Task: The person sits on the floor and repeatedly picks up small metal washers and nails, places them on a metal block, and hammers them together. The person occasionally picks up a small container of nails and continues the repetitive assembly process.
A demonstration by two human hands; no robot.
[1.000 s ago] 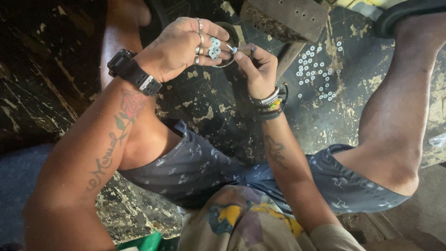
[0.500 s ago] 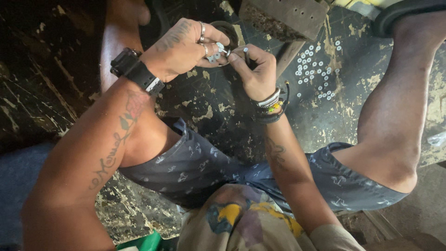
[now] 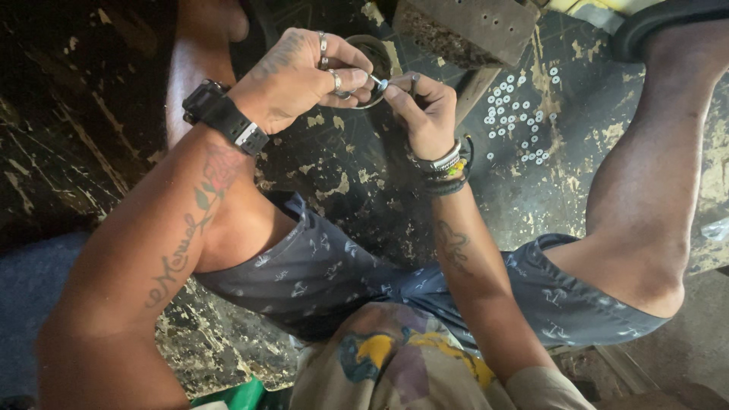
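While sitting over the dark, paint-flecked floor [image 3: 342, 182], the person is pinching a small silvery piece [image 3: 381, 84] between the fingertips of the left hand [image 3: 300, 76] and the right hand [image 3: 425, 114], just above a round container [image 3: 377, 52]; small white washers [image 3: 516, 121] are lying nearby.

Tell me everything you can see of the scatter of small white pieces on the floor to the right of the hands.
The small white pieces are many tiny round, ring-like bits, pale and looking like washers or beads; their material cannot be told. They lie loose and flat in a spread cluster on the dark, paint-flecked floor, just right of the right hand and below a worn block. Some touch each other, others lie apart. Neither hand touches them; the right leg stands beside them.
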